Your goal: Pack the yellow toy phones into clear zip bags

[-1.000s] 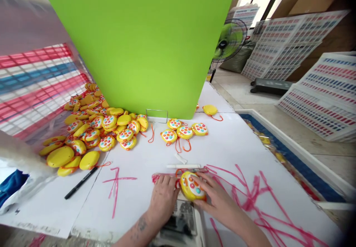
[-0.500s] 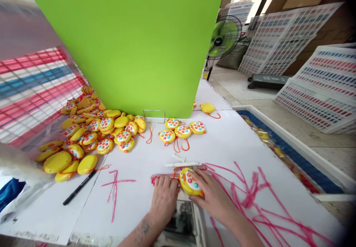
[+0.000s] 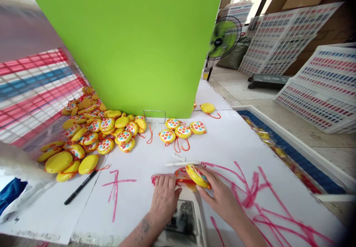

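My right hand (image 3: 218, 189) is closed on a yellow animal-shaped toy (image 3: 198, 176) with colourful dots on its white face. The toy is tilted on edge, and an orange cord loop (image 3: 179, 172) hangs at its left. Just left of it, my left hand (image 3: 165, 197) lies with fingers curled down at a pink-red stained patch (image 3: 153, 179); whatever is under the fingers is hidden. Between my wrists sits a white device with a dark screen (image 3: 182, 217), partly covered by my left hand. A white pen-like stick (image 3: 182, 164) lies just beyond my hands.
A heap of similar yellow toys (image 3: 107, 124) spreads over the left of the white table. Several more toys (image 3: 183, 131) lie beyond my hands, before a large green board (image 3: 130, 46). A black marker (image 3: 80, 187) lies left. A blue-lined tray (image 3: 292, 143) stands right.
My right hand has turned the toy from face-up to tilted on edge and shifted it slightly right. My left hand stays nearly in place, its thumb a little further out.
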`<state>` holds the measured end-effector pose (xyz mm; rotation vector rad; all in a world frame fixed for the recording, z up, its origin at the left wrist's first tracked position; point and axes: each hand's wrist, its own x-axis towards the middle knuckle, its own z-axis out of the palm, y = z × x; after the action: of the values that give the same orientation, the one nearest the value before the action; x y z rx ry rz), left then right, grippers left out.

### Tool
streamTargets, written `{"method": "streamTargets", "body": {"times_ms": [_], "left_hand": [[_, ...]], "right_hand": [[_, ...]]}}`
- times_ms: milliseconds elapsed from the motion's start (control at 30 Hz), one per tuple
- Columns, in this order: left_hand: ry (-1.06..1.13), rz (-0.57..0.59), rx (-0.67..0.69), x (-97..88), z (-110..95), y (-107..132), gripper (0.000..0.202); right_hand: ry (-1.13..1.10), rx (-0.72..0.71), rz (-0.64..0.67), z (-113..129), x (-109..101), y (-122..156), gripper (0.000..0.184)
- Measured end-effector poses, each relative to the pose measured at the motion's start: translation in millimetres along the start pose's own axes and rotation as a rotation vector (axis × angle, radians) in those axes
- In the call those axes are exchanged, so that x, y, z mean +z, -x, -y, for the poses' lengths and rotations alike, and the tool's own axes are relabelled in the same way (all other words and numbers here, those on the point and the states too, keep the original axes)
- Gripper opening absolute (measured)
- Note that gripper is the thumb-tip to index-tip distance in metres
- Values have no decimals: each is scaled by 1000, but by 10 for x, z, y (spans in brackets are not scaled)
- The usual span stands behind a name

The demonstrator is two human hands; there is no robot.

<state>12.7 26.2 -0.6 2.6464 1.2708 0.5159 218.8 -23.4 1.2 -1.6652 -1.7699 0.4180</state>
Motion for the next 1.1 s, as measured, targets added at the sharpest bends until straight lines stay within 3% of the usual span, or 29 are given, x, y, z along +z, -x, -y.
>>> {"method": "streamTargets", "body": {"times_ms": [167, 400, 1100], "left_hand": [[-38, 48, -4, -1, -3, -7, 8], [-75, 18, 2, 39, 13, -18, 4], [40, 42, 15, 30, 29, 15, 7]], "right_hand": [[24, -20, -20, -18, 24, -14, 50], [33, -2, -36, -67, 52, -4, 58], [-29, -35, -16, -97, 100, -11, 58]]}}
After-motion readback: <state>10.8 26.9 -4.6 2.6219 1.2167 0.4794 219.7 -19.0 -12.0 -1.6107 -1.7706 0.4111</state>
